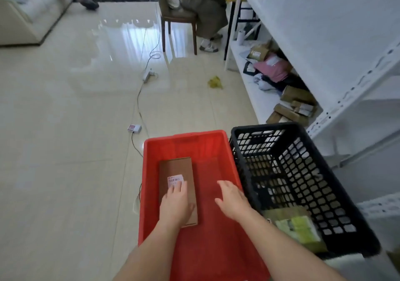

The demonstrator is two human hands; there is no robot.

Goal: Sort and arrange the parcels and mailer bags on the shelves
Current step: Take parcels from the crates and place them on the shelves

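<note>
Under the left grip (175,205) lies a brown cardboard parcel (178,170) with a white label (175,179) printed in pink. Around both grips, the crate (149,172) is solid red. Right of the right grip (232,200), the basket (303,172) is black with a grid of holes, holding a yellow-green parcel (299,226). Beyond, the shelves (313,32) are white, the floor (65,129) glossy cream tile.

The white printed label (175,180) on the flat brown cardboard parcel (178,191) is too blurred to read.
</note>
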